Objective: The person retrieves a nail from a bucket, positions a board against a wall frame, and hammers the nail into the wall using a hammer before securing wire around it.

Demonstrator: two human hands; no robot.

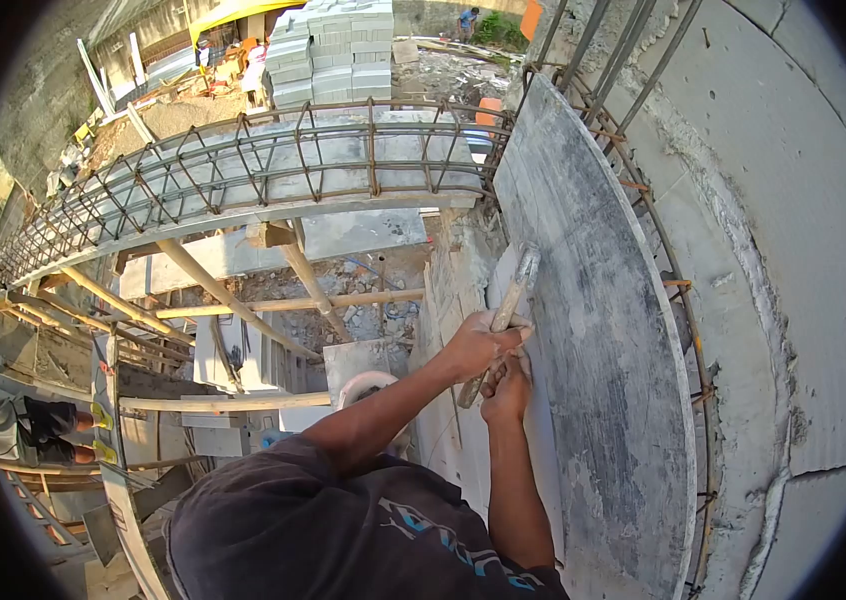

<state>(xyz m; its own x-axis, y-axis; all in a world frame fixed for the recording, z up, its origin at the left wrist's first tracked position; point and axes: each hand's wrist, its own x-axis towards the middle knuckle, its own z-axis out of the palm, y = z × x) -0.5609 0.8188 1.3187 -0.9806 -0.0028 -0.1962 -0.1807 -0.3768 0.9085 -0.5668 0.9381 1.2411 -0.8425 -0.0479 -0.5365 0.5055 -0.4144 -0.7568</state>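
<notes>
My left hand (486, 347) is wrapped around the wooden handle of a hammer (513, 298). The hammer's head points up and away, close to the face of a large grey formwork panel (593, 330) that stands upright on my right. Just below, my right hand (508, 388) is closed, its fingers against the left hand and beside the handle's lower end. What it pinches, if anything, is hidden. A paler board edge (503, 275) lies along the panel's left side.
A rebar cage (371, 150) runs across ahead over a board. Timber poles (233, 300) brace the drop below, with rubble (383, 285) beneath. A concrete block wall (793, 250) rises on the right. Stacked blocks (333, 55) stand beyond. Another person (33, 425) is at left.
</notes>
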